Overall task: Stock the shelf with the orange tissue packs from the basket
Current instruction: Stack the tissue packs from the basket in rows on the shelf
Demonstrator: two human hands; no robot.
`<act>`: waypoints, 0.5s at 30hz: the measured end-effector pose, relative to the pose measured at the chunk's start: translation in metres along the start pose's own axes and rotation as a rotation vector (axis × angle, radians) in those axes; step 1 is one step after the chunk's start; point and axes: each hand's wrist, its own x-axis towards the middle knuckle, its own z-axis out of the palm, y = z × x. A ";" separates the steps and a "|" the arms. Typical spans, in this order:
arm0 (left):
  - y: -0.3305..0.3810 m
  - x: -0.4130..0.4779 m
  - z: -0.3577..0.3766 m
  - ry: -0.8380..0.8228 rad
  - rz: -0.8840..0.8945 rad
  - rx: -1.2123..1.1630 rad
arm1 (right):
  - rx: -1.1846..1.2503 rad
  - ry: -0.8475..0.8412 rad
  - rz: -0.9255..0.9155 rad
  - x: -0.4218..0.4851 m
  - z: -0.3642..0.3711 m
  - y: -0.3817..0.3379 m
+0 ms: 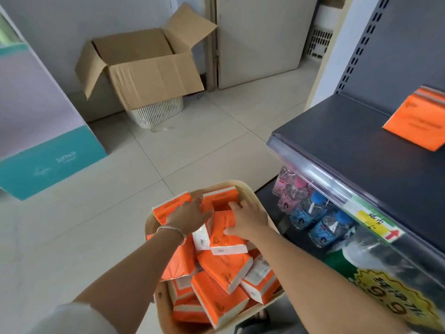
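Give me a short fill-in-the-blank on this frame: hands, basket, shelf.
1. Both hands, left and right, reach into the beige ____.
2. A metal bracelet sits on the ____ wrist.
3. The tissue packs are mostly ____ in colour.
4. The open cardboard box rests on a white ____.

Missing words: basket; left; orange; bin

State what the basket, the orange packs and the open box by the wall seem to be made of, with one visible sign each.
Basket: probably matte beige plastic; smooth moulded rim.
Orange packs: thin glossy plastic film; it wrinkles and shines.
Open box: plain brown cardboard; creased flaps.
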 end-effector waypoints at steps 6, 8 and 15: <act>0.015 0.014 0.008 -0.124 -0.066 0.013 | -0.151 -0.325 -0.128 0.014 -0.018 -0.001; 0.015 0.015 0.011 -0.139 -0.089 0.021 | -0.178 -0.355 -0.114 0.016 -0.028 0.000; 0.039 -0.003 -0.016 0.065 -0.021 0.004 | 0.170 -0.173 -0.061 -0.001 -0.065 0.022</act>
